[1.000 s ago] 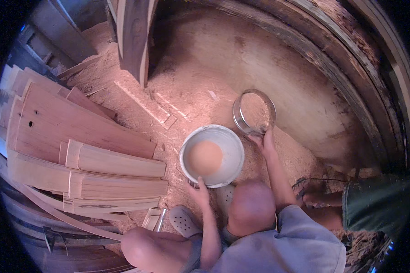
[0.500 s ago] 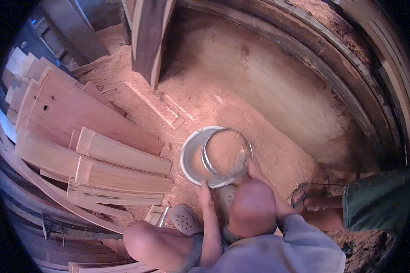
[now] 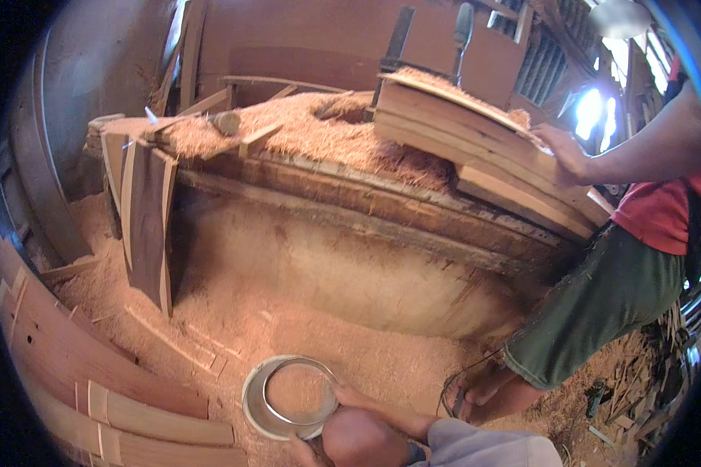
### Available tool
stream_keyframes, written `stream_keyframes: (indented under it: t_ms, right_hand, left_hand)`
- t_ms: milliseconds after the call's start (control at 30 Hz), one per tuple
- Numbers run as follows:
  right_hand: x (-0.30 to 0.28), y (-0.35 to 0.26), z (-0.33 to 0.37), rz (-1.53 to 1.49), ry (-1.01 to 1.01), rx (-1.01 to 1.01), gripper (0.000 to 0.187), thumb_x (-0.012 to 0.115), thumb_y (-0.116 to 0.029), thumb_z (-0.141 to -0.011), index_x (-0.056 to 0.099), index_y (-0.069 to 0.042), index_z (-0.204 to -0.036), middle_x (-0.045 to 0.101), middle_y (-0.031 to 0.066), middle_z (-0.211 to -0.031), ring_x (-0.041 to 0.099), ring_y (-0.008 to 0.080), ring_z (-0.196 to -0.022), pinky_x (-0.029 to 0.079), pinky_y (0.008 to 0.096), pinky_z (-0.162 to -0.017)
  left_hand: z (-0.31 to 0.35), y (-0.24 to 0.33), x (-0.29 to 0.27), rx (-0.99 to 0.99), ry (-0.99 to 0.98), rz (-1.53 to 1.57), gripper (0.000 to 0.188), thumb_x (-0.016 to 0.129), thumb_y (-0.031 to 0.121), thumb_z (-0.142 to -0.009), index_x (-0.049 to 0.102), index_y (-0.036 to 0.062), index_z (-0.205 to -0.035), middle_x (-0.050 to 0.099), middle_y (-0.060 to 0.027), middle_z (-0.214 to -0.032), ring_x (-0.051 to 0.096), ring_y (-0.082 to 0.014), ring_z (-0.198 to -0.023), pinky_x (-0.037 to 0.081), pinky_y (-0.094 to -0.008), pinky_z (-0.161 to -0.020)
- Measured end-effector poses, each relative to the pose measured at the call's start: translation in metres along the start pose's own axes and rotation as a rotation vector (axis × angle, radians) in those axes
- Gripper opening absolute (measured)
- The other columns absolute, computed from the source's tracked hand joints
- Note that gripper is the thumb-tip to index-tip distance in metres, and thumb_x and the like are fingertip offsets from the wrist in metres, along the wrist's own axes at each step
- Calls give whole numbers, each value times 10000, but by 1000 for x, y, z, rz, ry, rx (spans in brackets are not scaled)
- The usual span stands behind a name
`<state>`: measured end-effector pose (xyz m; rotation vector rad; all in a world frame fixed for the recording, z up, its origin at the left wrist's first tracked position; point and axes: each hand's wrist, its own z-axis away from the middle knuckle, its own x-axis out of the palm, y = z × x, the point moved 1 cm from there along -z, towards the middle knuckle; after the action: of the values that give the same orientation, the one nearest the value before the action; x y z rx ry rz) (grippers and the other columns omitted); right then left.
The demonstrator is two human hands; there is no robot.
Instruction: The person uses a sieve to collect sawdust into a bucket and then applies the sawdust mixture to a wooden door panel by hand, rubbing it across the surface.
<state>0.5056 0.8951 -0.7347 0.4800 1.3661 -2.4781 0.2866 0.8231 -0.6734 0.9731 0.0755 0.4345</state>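
Head view shows a round sieve [image 3: 266, 381] with a thin metal rim, set over the mouth of a pale bucket [image 3: 251, 401] near the lower edge, low in front of the person and close beside the knee [image 3: 361, 437]. The right hand [image 3: 350, 395] is at the sieve's right side, its fingers curled on the rim and apparently pinching it; the thumb cannot be made out. The left hand [image 3: 302, 450] is at the bucket's near edge, partly cut off by the frame, so whether its fingers grip or merely rest there cannot be told.

As a judgement, the sieve should be light and stiff around its hoop, with a mesh that gives more easily and could dent; the smooth metal may slip under dusty fingers, so the rim is the place to hold it. The bucket looks rigid and is best steadied by its lip.

Fine orange-brown sawdust [image 3: 294, 389] lies in the sieve, loose and likely to spill if tilted. What the bucket holds is mostly hidden beneath; only a strip of its inner wall shows. Beyond, a worktop [image 3: 350, 180] carries heaped shavings [image 3: 288, 121], and a co-worker's hand [image 3: 565, 152] rests on stacked boards [image 3: 475, 148].
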Motion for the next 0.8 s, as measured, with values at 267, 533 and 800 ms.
stream_keyframes:
  t_ms: [267, 533, 800]
  right_hand:
    - [39, -67, 21, -145, 141, 11, 481, 411, -275, -918, 427, -26, -1330, 568, 167, -1216, 598, 296, -971, 462, 407, -845]
    - [7, -5, -12, 74, -61, 56, 445, 400, -282, -935, 483, -18, -1284, 584, 172, -1196, 570, 294, -1032, 450, 414, -853]
    - [26, -74, 25, 109, -8, 37, 415, 369, -249, -920, 517, 27, -1191, 587, 250, -1101, 564, 355, -1029, 433, 432, -880]
  left_hand:
    - [-20, 14, -10, 11, -28, -124, 430, 467, 200, -894, 478, -105, -1197, 554, -194, -1153, 528, -301, -1039, 426, -424, -901]
    - [-23, -14, 7, 16, -92, -158, 403, 452, 213, -911, 508, -100, -1158, 564, -186, -1125, 528, -298, -1027, 423, -429, -893]
    - [-81, -92, -65, 112, -69, -302, 387, 438, 225, -928, 538, -96, -1119, 574, -178, -1096, 529, -295, -1014, 420, -433, -885]
